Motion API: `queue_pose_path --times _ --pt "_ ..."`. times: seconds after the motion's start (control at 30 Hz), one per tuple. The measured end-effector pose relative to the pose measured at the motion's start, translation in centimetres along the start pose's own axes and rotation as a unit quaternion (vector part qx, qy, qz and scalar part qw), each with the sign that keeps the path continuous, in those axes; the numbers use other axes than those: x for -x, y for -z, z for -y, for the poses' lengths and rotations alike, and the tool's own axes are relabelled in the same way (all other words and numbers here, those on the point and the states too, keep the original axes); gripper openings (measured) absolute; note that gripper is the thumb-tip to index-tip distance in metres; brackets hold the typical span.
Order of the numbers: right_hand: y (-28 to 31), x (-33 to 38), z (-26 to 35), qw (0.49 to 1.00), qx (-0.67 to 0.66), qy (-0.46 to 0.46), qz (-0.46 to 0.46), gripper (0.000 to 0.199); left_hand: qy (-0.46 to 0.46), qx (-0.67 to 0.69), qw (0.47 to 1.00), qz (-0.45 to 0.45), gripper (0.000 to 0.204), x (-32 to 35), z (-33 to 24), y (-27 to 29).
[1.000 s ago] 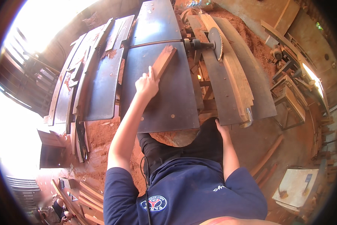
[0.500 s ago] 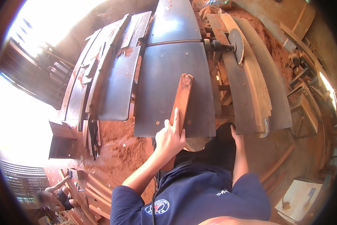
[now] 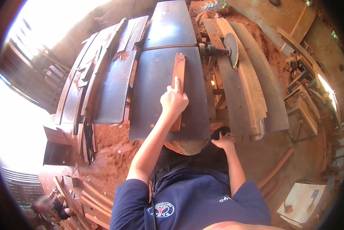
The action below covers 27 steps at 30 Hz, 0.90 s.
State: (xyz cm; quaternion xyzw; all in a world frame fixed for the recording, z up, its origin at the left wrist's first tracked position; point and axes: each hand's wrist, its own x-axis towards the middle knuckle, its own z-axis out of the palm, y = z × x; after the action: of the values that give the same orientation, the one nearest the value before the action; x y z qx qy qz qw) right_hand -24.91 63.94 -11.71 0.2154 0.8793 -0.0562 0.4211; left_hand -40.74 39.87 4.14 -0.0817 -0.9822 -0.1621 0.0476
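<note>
A reddish-brown wooden strip [image 3: 179,68] lies lengthwise on the dark metal machine table [image 3: 149,84] in front of me. Gripping it near its middle is my left hand [image 3: 174,100], with the index finger stretched along the top and the other fingers curled at its sides. The strip's near end shows below my wrist, still over the metal. My right hand [image 3: 224,141] rests at my dark-clothed knee, just off the table's near right corner. Its thumb and fingers are apart and it holds nothing.
A toothed circular saw blade [image 3: 232,50] stands on a shaft to the right, beside a long timber fence [image 3: 252,88]. Sawdust-strewn metal plates [image 3: 112,88] lie on the left. Reddish sawdust covers the floor [image 3: 110,145]. A person [image 3: 51,207] sits near boards at lower left.
My left hand has pushed the wooden strip away from me along the metal table, and that arm is straighter. My right hand has come inward, with more of its fingers showing.
</note>
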Motion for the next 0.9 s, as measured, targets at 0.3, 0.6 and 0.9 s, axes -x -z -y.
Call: queue_pose_path --times 0.3,0.6,0.9 --pt "-3.1 -9.0 -8.0 0.940 -0.297 0.099 -0.138 0.093 -0.044 0.009 0.999 0.010 0.081 11.2 0.1 3.1" --pt "-9.6 -7.2 -11.1 0.771 -0.631 0.023 0.083 0.091 -0.048 0.012 0.998 0.047 0.083 14.4 0.1 4.2" --pt "-7.5 0.4 -9.5 0.929 -0.357 0.049 -0.084 0.094 -0.016 -0.010 1.000 -0.020 0.078 2.7 1.2 0.9"
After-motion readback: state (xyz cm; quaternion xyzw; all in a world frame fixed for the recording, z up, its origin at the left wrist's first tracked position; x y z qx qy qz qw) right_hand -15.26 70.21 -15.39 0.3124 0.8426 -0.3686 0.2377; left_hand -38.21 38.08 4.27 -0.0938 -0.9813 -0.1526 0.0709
